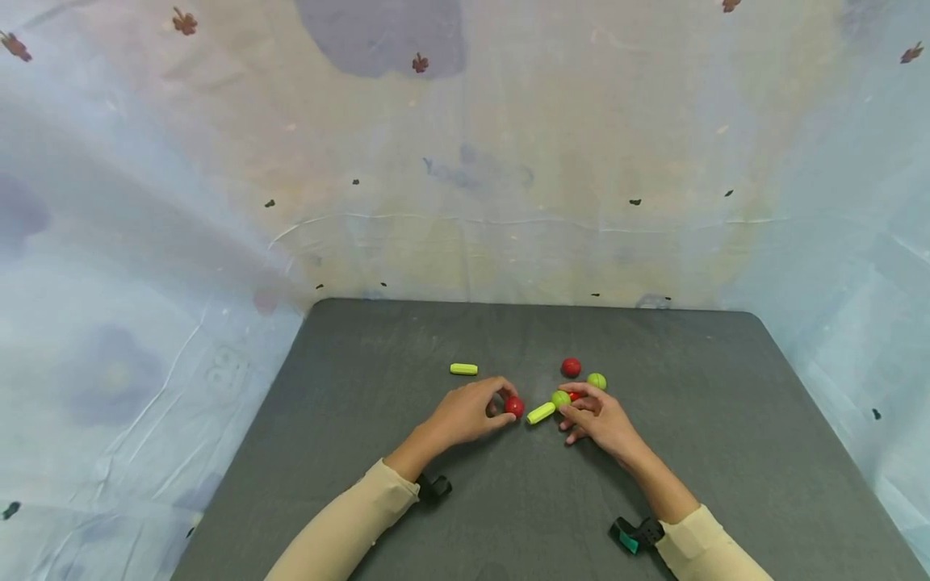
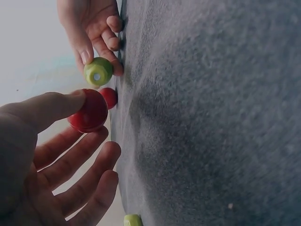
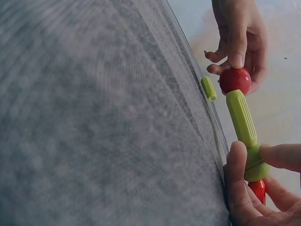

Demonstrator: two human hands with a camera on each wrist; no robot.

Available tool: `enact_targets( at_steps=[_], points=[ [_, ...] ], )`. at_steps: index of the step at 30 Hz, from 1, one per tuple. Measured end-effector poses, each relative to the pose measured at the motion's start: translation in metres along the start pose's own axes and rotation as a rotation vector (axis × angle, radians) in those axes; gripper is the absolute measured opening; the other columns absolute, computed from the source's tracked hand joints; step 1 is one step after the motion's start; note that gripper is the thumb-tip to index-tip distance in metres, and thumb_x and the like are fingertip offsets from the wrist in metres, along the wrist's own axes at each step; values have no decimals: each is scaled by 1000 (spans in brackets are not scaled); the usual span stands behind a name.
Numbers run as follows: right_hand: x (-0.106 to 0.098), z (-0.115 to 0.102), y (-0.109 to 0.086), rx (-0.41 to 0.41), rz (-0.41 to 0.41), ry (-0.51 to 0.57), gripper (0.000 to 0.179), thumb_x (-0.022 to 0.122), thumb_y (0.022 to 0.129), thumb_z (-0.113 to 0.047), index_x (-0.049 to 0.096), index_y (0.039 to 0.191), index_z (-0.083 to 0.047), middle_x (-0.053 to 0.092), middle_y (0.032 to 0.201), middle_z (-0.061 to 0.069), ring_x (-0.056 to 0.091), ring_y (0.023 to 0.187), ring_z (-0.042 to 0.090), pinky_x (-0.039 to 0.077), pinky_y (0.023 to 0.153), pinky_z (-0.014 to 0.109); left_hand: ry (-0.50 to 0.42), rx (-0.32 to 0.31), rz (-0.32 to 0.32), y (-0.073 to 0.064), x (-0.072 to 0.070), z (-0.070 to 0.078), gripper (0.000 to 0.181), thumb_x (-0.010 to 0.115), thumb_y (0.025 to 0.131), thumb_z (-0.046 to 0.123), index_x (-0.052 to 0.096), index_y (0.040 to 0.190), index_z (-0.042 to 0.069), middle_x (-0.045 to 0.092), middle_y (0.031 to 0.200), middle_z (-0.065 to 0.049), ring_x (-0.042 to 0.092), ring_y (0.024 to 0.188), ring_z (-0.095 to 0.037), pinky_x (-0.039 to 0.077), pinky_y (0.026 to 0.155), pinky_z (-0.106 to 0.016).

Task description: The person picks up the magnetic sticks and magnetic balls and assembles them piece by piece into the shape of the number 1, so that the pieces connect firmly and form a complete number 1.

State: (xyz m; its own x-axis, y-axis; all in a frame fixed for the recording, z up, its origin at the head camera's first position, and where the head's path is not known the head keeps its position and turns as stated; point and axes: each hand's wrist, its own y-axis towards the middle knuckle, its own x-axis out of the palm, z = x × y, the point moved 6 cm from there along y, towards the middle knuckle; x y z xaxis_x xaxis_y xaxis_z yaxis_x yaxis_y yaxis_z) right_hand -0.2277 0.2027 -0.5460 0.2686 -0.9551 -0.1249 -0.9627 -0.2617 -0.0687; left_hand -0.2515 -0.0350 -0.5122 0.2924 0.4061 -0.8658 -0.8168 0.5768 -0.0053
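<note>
Where twelve o'clock is the table's (image 1: 407, 339) far edge, we have the work in both hands near the middle of the tabletop. Our left hand (image 1: 472, 409) pinches a red ball (image 1: 514, 407) between thumb and fingers, the remaining fingers loosely spread. Our right hand (image 1: 601, 420) grasps a green ball (image 1: 560, 399) the same way, from the four o'clock side. From that ball a green stick (image 1: 541, 413) points to eight o'clock and a red stick (image 1: 574, 396) lies toward two, partly hidden by our fingers; how firmly either is seated, we cannot tell. The green stick's near end is just beside the red ball, with a small gap in the head view.

We judge these pieces to be light, stiff and hard to break, probably plastic or painted wood. The red ball looks glossy, so it may slip or roll if pinched off-centre; we would hold it across its widest part. The stick's grooves should give better purchase, and the joined pieces are best held at the green ball, close to the joint.

A spare green stick (image 1: 463, 369) lies at ten o'clock from our left hand. From our right hand, a spare red ball (image 1: 571, 368) and a spare green ball (image 1: 597, 381) sit toward eleven and twelve.
</note>
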Motion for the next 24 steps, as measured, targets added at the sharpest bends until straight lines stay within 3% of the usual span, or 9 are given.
enact_targets(
  at_steps=[24],
  points=[
    [-1,2,2,-11,3,6,50,67,107,-8,48,150,10,66,110,37,75,84,26,65,67,42,-10,20,-40,-11,12,4,32,78,101,42,66,127,29,70,113,12,61,89,1,52,75,-26]
  ],
)
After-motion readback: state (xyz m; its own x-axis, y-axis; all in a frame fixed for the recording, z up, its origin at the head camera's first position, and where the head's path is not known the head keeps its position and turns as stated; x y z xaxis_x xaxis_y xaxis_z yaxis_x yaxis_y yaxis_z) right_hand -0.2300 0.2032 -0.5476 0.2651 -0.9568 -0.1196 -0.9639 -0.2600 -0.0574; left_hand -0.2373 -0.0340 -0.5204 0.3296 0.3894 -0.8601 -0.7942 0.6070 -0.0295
